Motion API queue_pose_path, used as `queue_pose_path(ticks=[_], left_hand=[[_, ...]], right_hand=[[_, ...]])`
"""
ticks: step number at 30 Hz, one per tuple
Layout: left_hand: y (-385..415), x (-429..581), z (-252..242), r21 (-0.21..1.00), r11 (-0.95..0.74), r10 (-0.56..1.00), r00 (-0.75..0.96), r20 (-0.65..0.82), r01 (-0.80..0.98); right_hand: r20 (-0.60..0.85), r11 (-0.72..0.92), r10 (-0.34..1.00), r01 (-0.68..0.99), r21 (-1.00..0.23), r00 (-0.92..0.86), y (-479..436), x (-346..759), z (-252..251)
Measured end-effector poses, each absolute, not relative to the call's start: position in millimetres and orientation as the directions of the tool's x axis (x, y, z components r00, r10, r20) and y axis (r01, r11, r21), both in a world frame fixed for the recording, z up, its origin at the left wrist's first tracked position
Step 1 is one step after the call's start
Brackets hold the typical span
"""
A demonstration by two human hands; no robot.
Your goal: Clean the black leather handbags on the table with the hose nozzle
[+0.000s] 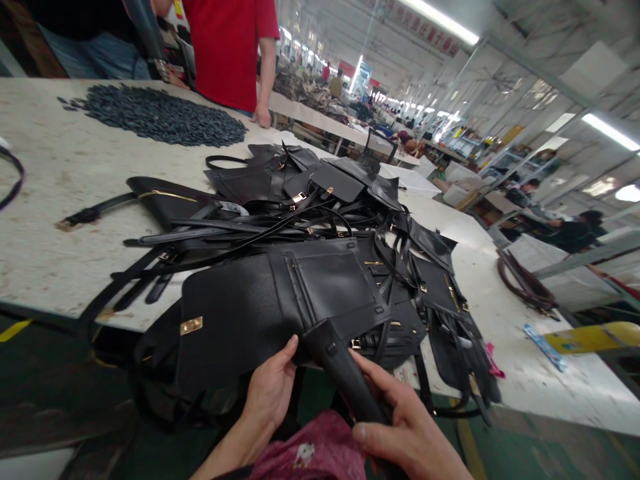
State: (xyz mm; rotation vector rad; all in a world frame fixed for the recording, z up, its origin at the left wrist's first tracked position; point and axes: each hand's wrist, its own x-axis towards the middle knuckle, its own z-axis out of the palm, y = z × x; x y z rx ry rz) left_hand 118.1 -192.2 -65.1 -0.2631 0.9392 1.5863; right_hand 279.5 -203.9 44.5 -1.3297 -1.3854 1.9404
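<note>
A black leather bag [230,313] with a gold clasp on its flap lies at the near edge of the table, partly over the edge. My left hand [273,387] is at its lower edge, thumb up, fingers mostly hidden beneath the leather. My right hand [400,420] is wrapped round a black leather side panel [345,370], which sticks out towards me. Behind the bag lies a heap of similar black bags [340,180] with straps and gold buckles.
A pile of small dark pieces [165,117] lies at the table's back left, near a person in a red shirt [230,53]. A yellow object [595,337], a blue-white strip [545,347] and a coiled brown strap [525,283] are on the right.
</note>
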Motion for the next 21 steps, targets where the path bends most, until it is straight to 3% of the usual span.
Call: queue_pose_path(ticks=[8,15,21], left_hand=[[-191,119,-61,0.455,0.13,0.681,-0.254,-0.686,-0.881],[-197,118,-64,0.52,0.234,0.698,-0.23,-0.678,-0.821],[-197,111,-59,0.533,0.299,0.709,-0.19,-0.679,-0.792]], right_hand=[[-0.392,-0.383,0.796,0.119,-0.916,-0.461,-181,259,38],[-0.379,-0.319,0.669,0.212,-0.924,-0.639,-115,235,47],[-0.39,-0.255,0.608,0.295,-0.921,-0.692,-60,187,39]])
